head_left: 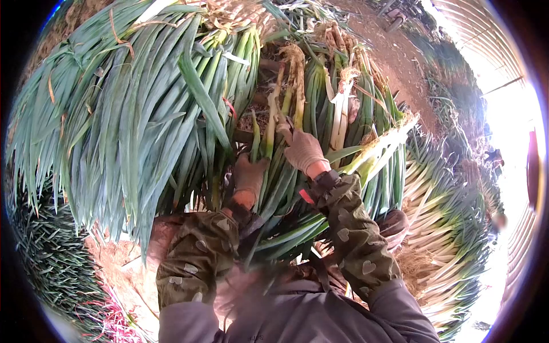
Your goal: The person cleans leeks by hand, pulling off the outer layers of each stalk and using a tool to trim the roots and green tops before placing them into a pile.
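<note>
Both my hands wear pale gloves with dark patterned sleeves behind them. My right hand (303, 150) is closed at the stems of a leek (298, 86) with brown, withered outer leaves, near the middle of the view. Lower and to the left, my left hand (250, 174) rests against the green leaves beside the same stems; its fingertips are partly hidden, and its grip cannot be made out. Right of my right hand lies a leek with a white stem and roots (380, 143). A large heap of long green leaves (131, 114) fills the left side.
Rows of leeks with white stems (440, 240) lie at the right. Dark green bundles (51, 263) and red strings (114, 314) are at the lower left. Brown soil (394, 63) shows behind the heap, with a bright plastic cover (486, 34) at the upper right.
</note>
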Demonstrator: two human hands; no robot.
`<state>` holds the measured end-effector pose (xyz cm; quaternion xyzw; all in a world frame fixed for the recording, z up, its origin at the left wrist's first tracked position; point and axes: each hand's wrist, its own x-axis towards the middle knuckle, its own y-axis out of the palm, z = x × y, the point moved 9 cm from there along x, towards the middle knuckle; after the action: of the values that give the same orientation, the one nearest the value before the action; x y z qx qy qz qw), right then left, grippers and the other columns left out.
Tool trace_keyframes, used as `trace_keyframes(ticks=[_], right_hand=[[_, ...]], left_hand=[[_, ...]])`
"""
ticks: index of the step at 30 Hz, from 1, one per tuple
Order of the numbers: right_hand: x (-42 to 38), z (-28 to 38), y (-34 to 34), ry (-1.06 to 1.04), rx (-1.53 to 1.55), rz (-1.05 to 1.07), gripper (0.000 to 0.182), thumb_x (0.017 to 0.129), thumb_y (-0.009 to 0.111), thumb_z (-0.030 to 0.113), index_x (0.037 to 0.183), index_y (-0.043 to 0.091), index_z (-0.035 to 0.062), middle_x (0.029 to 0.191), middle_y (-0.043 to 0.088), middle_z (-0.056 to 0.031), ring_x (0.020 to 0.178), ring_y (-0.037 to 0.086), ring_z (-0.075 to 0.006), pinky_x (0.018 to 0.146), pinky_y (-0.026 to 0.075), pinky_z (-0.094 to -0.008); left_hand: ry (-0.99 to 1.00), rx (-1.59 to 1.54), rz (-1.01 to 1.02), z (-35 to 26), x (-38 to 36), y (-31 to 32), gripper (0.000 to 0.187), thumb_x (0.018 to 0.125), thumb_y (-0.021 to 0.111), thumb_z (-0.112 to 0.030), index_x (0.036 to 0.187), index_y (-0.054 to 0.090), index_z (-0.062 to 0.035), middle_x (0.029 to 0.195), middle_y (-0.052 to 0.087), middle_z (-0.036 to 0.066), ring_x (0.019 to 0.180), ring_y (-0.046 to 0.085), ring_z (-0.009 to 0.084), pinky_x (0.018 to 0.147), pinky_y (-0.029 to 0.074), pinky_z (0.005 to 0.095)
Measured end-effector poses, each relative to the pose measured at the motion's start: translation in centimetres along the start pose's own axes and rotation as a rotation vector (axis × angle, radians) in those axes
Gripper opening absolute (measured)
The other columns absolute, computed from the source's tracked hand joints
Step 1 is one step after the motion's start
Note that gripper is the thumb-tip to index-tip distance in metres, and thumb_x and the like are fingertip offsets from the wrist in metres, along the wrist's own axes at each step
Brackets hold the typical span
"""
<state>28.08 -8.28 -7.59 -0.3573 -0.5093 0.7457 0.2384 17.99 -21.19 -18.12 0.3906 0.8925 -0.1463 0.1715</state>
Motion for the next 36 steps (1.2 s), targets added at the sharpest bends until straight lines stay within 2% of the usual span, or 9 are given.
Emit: trace_keyframes(ticks=[4,13,19,22,25,28,31,34,36], right_hand=[[2.9,-0.6,0.2,0.038,-0.074,0.031,0.053,0.086,0.055,0.01,0.138,0.052,0.0193,0.104,0.066,-0.0232,0.1,0.066,-0.0426,0.087,0.054,-0.0478],[8.4,-1.8,-1.0,-0.005,-0.095,-0.081,0.056,0.084,0.055,0.009,0.138,0.054,0.0237,0.099,0.069,-0.0215,0.096,0.068,-0.041,0.085,0.054,-0.0493],[12.1,-2.6,-1.6,0.018,-0.1,-0.068,0.058,0.086,0.056,0.012,0.142,0.052,0.0269,0.101,0.069,-0.0199,0.098,0.068,-0.0394,0.084,0.055,-0.048],[13.9,-3.5,-2.0,0.039,-0.091,-0.059,0.06,0.087,0.056,0.015,0.146,0.05,0.0291,0.1,0.069,-0.0201,0.097,0.069,-0.0389,0.084,0.055,-0.0472],[14.4,-3.8,-2.0,0.011,-0.147,-0.027,0.061,0.088,0.056,0.017,0.148,0.048,0.027,0.097,0.069,-0.0197,0.094,0.069,-0.0393,0.083,0.055,-0.0472],[12.5,-4.4,-2.1,0.036,-0.085,0.031,0.058,0.088,0.056,0.019,0.146,0.05,0.0226,0.096,0.068,-0.0213,0.098,0.067,-0.04,0.086,0.053,-0.0476],[8.6,-4.0,-2.8,0.108,-0.038,0.109,0.056,0.088,0.058,0.022,0.144,0.049,0.0219,0.106,0.066,-0.023,0.103,0.065,-0.041,0.09,0.051,-0.0478],[8.6,-3.5,-2.0,-0.05,-0.173,-0.046,0.059,0.088,0.053,0.014,0.145,0.051,0.0279,0.1,0.07,-0.0218,0.092,0.07,-0.0398,0.082,0.056,-0.0481],[8.7,-3.6,-1.8,0.006,-0.137,-0.035,0.06,0.088,0.052,0.012,0.146,0.05,0.0279,0.1,0.07,-0.0212,0.094,0.07,-0.0396,0.082,0.057,-0.0467]], left_hand=[[0.023,-0.086,-0.031,0.5,0.0,0.0,0.039,0.078,0.078,-0.022,0.104,0.066,0.0037,0.095,0.071,0.016,0.086,0.067,0.0284,0.082,0.05,0.0405],[0.096,0.073,-0.024,-0.6,-0.2,-0.2,0.045,0.075,0.08,-0.023,0.108,0.064,0.0028,0.096,0.07,0.019,0.088,0.068,0.0331,0.082,0.051,0.043],[0.028,0.063,0.008,1.5,0.6,0.3,0.047,0.075,0.079,-0.026,0.109,0.064,0.0028,0.099,0.071,0.02,0.09,0.068,0.0347,0.082,0.052,0.0442],[0.069,0.069,-0.001,2.1,1.1,0.4,0.048,0.074,0.078,-0.028,0.109,0.064,0.0021,0.1,0.07,0.021,0.091,0.069,0.0355,0.082,0.052,0.0444],[0.06,0.112,0.005,1.7,0.9,0.2,0.049,0.074,0.078,-0.029,0.109,0.064,0.0021,0.099,0.07,0.022,0.091,0.069,0.037,0.081,0.052,0.0454],[0.125,0.195,0.002,-0.4,0.0,0.0,0.042,0.079,0.08,-0.026,0.106,0.062,0.0018,0.089,0.066,0.013,0.079,0.062,0.0261,0.073,0.049,0.0443],[0.192,0.097,-0.009,-1.6,-1.0,0.1,0.045,0.076,0.076,-0.028,0.105,0.065,0.0033,0.095,0.069,0.024,0.086,0.068,0.0394,0.078,0.051,0.0467],[0.19,0.027,0.142,0.3,0.2,1.4,0.041,0.081,0.077,-0.023,0.112,0.067,0.0028,0.091,0.067,0.008,0.08,0.06,0.0194,0.075,0.049,0.0408],[0.069,-0.096,0.246,-0.7,-0.5,1.4,0.039,0.081,0.077,-0.021,0.111,0.068,0.0025,0.091,0.067,0.005,0.079,0.058,0.0171,0.076,0.049,0.0395]])
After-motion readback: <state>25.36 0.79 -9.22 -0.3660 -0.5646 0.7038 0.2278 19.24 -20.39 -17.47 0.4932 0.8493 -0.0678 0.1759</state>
